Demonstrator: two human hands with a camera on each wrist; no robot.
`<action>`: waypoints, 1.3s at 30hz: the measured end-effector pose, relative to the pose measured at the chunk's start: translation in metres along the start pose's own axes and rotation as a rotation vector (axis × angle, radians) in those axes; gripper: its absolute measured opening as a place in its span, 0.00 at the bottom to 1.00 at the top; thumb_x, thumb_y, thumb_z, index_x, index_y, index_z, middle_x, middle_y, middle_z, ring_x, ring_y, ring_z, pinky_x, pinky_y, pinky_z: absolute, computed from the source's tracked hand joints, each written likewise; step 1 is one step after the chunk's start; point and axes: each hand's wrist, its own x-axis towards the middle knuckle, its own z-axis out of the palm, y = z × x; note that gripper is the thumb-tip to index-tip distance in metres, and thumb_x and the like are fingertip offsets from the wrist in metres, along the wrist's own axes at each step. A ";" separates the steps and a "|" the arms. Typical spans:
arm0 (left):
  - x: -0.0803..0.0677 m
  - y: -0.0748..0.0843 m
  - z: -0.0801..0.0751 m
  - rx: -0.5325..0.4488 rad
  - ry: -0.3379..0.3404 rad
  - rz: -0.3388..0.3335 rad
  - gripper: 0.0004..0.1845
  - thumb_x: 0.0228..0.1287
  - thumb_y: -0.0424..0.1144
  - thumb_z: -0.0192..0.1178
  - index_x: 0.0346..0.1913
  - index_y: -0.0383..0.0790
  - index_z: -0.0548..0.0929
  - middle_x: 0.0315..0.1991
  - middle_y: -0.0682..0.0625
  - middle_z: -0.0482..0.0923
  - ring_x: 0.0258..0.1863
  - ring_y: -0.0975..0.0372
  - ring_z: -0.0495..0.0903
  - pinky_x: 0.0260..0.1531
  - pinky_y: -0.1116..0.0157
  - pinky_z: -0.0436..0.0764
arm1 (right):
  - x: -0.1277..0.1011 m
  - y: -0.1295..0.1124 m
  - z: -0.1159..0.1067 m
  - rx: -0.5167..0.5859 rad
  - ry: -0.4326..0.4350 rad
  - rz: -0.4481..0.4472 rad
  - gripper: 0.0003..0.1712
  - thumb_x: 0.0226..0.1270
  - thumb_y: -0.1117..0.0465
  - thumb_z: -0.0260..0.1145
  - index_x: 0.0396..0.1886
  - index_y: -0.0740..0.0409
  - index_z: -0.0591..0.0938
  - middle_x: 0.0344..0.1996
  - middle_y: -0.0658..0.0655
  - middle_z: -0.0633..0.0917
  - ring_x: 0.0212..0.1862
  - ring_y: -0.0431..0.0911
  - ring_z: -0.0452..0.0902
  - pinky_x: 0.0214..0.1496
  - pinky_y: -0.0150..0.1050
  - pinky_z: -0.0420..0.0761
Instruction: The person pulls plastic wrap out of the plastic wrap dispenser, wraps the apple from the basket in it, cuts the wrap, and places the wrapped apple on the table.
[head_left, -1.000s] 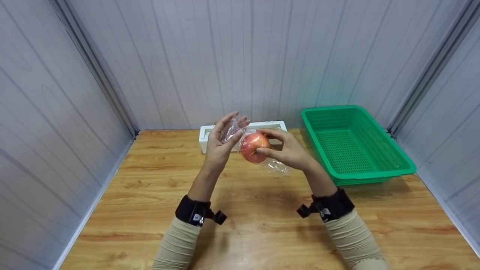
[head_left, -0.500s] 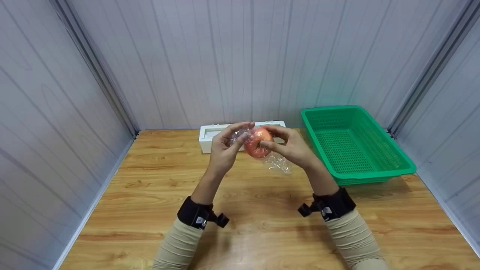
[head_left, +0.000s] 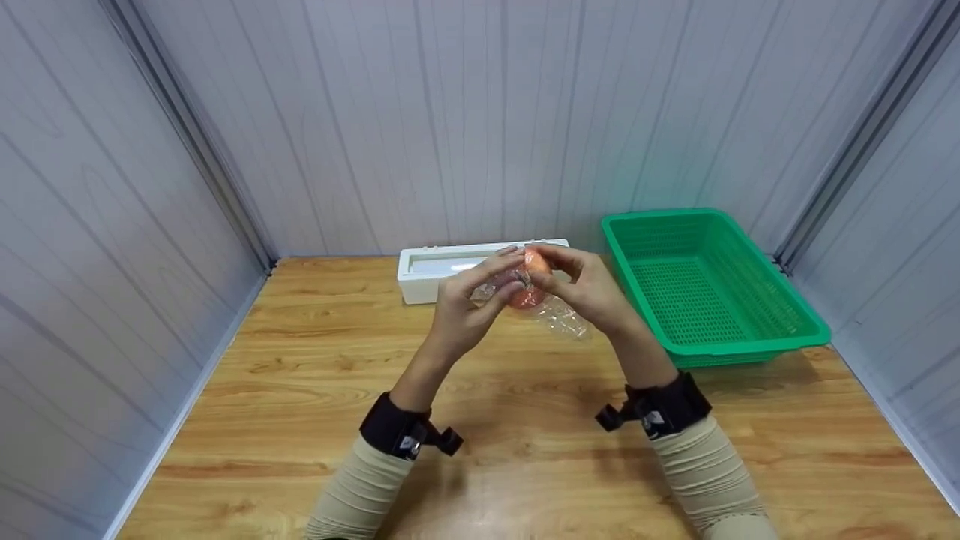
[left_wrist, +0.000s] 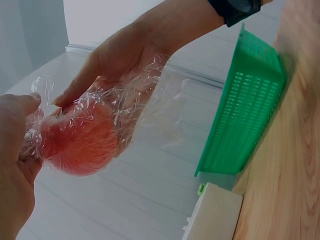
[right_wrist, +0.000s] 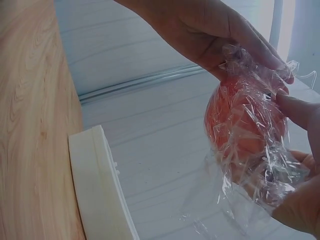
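A red apple (head_left: 528, 297) is wrapped in clear cling film, held up above the table between both hands. My right hand (head_left: 598, 294) grips it, thumb near the stem and fingers around its far side. My left hand (head_left: 466, 309) pinches gathered film at the apple's left side, as the left wrist view shows with the film bunched at thumb and fingers. Loose film (head_left: 564, 319) trails below the right hand. In the right wrist view, crinkled film covers the apple (right_wrist: 245, 122), and part of the left hand (right_wrist: 200, 30) reaches across its top.
A white oblong box (head_left: 424, 289) with a recessed top stands against the back wall, partly behind the hands. To the right, a green perforated plastic basket (head_left: 739, 349) sits on the wooden table (head_left: 300, 420). Panel walls enclose the table at the back and sides.
My left hand has moved right from the apple's side, its fingers closing from spread to pinching the film. The apple has shifted slightly right and up, now partly covered by the hands.
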 end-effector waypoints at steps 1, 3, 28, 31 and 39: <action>0.000 0.000 -0.001 0.007 -0.006 0.002 0.20 0.71 0.30 0.69 0.63 0.32 0.85 0.63 0.41 0.84 0.67 0.48 0.80 0.69 0.53 0.78 | 0.000 0.001 0.000 0.000 -0.001 0.003 0.24 0.74 0.66 0.71 0.67 0.60 0.83 0.53 0.57 0.88 0.58 0.52 0.81 0.58 0.41 0.85; 0.000 0.002 -0.003 -0.003 -0.011 -0.009 0.21 0.75 0.36 0.67 0.65 0.32 0.83 0.65 0.41 0.82 0.69 0.48 0.78 0.70 0.52 0.77 | 0.000 0.000 0.000 0.014 -0.010 0.003 0.24 0.74 0.63 0.72 0.67 0.60 0.83 0.54 0.57 0.87 0.59 0.52 0.80 0.58 0.41 0.85; 0.003 -0.008 -0.025 -0.287 -0.190 -0.270 0.37 0.64 0.52 0.74 0.69 0.32 0.79 0.75 0.40 0.72 0.74 0.50 0.72 0.69 0.49 0.77 | -0.003 -0.002 -0.004 0.173 -0.149 -0.166 0.30 0.72 0.69 0.72 0.72 0.65 0.77 0.67 0.64 0.79 0.66 0.60 0.77 0.66 0.50 0.83; 0.003 -0.008 -0.023 -0.284 -0.180 -0.246 0.36 0.63 0.48 0.76 0.68 0.32 0.79 0.73 0.41 0.74 0.72 0.49 0.74 0.67 0.48 0.79 | -0.002 -0.001 -0.004 0.187 -0.144 -0.179 0.32 0.72 0.61 0.75 0.72 0.67 0.77 0.67 0.64 0.79 0.66 0.59 0.78 0.65 0.49 0.84; 0.001 -0.007 -0.021 -0.287 -0.133 -0.275 0.35 0.57 0.33 0.79 0.68 0.34 0.79 0.67 0.41 0.78 0.65 0.49 0.80 0.61 0.50 0.85 | -0.002 0.001 0.000 0.230 -0.125 -0.182 0.41 0.66 0.50 0.77 0.70 0.70 0.77 0.66 0.63 0.81 0.64 0.55 0.80 0.64 0.47 0.85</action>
